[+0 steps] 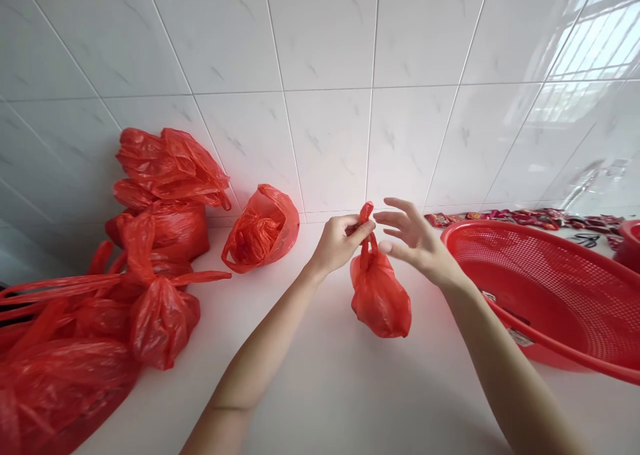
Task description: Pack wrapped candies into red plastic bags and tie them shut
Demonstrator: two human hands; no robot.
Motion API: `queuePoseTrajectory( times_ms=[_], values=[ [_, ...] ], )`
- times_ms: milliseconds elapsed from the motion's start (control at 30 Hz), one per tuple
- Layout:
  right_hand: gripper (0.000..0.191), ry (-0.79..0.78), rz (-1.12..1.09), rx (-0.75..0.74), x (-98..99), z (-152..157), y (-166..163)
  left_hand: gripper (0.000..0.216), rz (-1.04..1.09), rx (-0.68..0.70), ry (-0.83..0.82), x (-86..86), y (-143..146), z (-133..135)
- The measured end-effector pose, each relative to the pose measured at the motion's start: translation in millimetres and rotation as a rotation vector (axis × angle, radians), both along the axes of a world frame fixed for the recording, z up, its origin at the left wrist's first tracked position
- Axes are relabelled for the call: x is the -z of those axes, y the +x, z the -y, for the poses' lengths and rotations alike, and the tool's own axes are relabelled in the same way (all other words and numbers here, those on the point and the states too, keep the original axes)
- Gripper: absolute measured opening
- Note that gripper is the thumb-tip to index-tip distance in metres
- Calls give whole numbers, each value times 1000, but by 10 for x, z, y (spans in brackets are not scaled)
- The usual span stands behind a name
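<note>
Bags of thin, shiny red plastic [173,231] fill the left side of the frame, heaped from the lower left corner up to the white marbled wall tiles [325,35]. A knotted red plastic bag with loose ends [163,318] stands at the heap's right edge. Just right of the heap, left of centre, an open-mouthed red plastic bag [263,231] sits near the wall on the smooth white work surface [310,401], crumpled red plastic showing inside it.

At the centre, the person's left hand [337,245] pinches the gathered neck of a small, filled red plastic bag [383,298] between thumb and fingers, a short loop poking up above the grip. The bag lies right of centre, below the fingertips and between the two forearms. Its long axis slants from the loop at upper left to the rounded bottom at lower right; whether that bottom rests on the surface cannot be told.

The person's right hand [417,245] grasps nothing, its fingers spread and pointing left at the loop, just beside it. The left hand is nearer, being already on the neck.

Farther right, a large red perforated plastic basket [607,301] reaches the frame's edge, and small red shiny packets [540,219] line the wall behind it.
</note>
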State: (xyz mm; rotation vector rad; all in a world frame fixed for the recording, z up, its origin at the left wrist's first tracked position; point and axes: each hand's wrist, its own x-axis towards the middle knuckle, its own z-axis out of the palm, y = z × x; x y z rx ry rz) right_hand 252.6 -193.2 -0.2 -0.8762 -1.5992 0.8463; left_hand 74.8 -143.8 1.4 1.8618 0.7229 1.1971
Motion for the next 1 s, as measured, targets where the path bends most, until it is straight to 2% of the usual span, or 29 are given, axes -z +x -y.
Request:
queuePoseTrajectory(
  times_ms=[67,100,167,233,300,500,767,900,1000],
  values=[
    [98,-47,125,-15,87,-50,-49,33,112,-23,-22,-10,20,5],
    [98,-90,156,-60,145,-80,-94,32,165,-32,-33,-22,28,15],
    [69,-222,152,-205,275,-139,-215,30,249,-66,-51,-46,40,35],
    [38,-335,115,-273,401,-183,-344,29,296,-117,-58,-55,37,33],
    [29,-381,48,-280,494,-208,-445,30,310,-156,-55,-41,20,-2],
    [31,-339,10,-251,545,-208,-482,32,331,-189,-42,27,12,-113],
    [38,-271,95,-265,549,-185,-465,36,446,-315,-40,142,207,-7],
    [40,-241,139,-254,600,-222,-454,40,500,-325,-18,205,282,27],
    [38,-230,172,-252,584,-211,-436,40,505,-291,-6,187,279,23]
  ],
)
